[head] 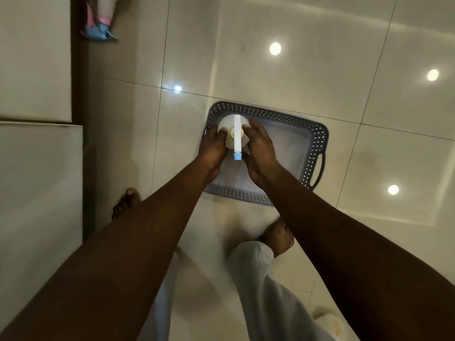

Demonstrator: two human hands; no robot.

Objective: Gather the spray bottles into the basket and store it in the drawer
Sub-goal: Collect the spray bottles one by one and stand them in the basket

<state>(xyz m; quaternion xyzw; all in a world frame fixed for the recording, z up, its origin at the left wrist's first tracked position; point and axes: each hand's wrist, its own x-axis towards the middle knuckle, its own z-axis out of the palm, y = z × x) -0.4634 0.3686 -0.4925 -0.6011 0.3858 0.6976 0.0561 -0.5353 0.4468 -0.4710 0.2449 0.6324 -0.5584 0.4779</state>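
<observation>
Hands closed on a white spray bottle (pixel 227 123) from both sides; the left hand (pixel 213 145) pressed its curled fingers against the bottle's left flank, fingertips up on the rounded shoulder; the right hand (pixel 259 150) wrapped the right flank the same way, fingers bent round the body. Both bare forearms reached in from the bottom corners of the view.

The bottle was seen from straight above; its long white sprayer head (pixel 237 134) ran toward the person and ended in a small blue nozzle (pixel 237 157) between the two wrists. The bottle sat within the left end of a grey basket (pixel 317 141); whether its base touched the basket's bottom could not be told, since the hands hid it. The basket was shallow and rectangular, with rows of small holes in its walls and a loop handle (pixel 320 169) at the right end; it rested on a glossy pale tiled floor (pixel 320 77) that mirrored round ceiling lights.

Below the basket stood two bare feet, the left foot (pixel 125 203) and the right foot (pixel 278 236), with a white trouser leg (pixel 258 279). Pale cabinet fronts (pixel 37 168) filled the left side. A second spray bottle (pixel 104 23), pale with pink and blue parts, lay at the top left edge, well apart from the basket.
</observation>
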